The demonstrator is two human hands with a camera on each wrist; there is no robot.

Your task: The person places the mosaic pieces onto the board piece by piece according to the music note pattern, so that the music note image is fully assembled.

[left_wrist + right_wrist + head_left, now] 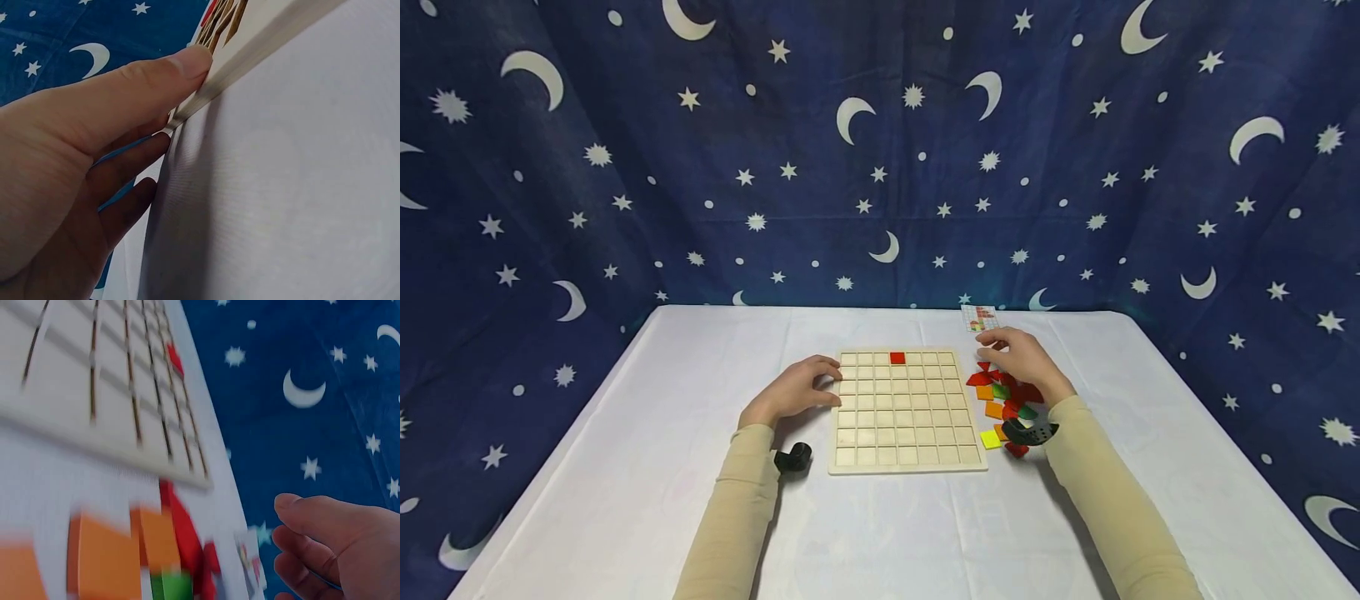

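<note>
The step in hand looks like laying colored blocks into the gridded board: one red square sits in the middle of its far row, and the other cells are bare. The loose blocks lie piled on the surface beside the board's right edge, with a small patterned card beyond them. The left hand rests against the board's left edge, fingers loosely bent. The right hand hovers by the pile, thumb and fingers parted, nothing visible between them. The next move probably calls for pinching one block that suits the card.
</note>
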